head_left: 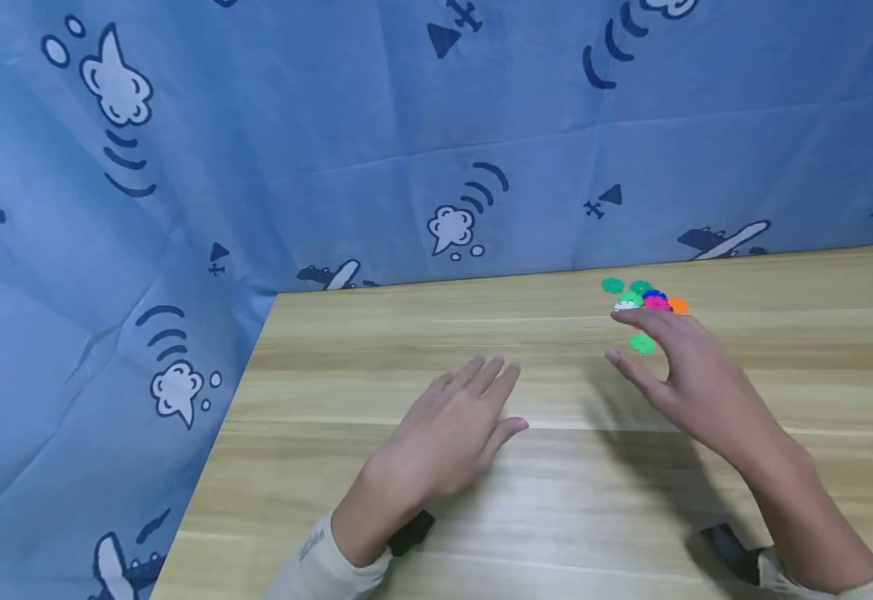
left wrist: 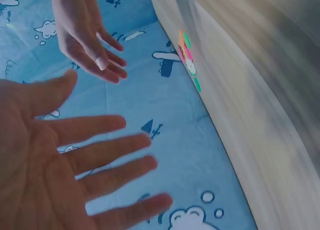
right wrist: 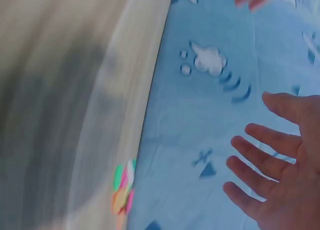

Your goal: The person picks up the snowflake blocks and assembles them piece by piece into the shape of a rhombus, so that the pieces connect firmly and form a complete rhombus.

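Note:
My left hand (head_left: 451, 429) hovers over the middle of the wooden table, its fingers stretched out and holding nothing. To the right, my right hand (head_left: 702, 383) is held above the table with thumb and fingers apart, also holding nothing. Just beyond its fingertips lies a small pile of colourful notched plastic discs (head_left: 656, 303) in green, pink, blue, orange and white. One green disc (head_left: 642, 343) sits nearer, between the right thumb and fingers as seen from the head. In the left wrist view the spread left palm (left wrist: 45, 165) shows bare; the right palm (right wrist: 295, 175) is likewise bare in its own view.
The wooden table (head_left: 331, 375) backs onto a blue printed cloth (head_left: 316, 108), which also hangs along its left side. A lone green disc (head_left: 612, 285) lies near the table's back edge. Dark bands show at both wrists.

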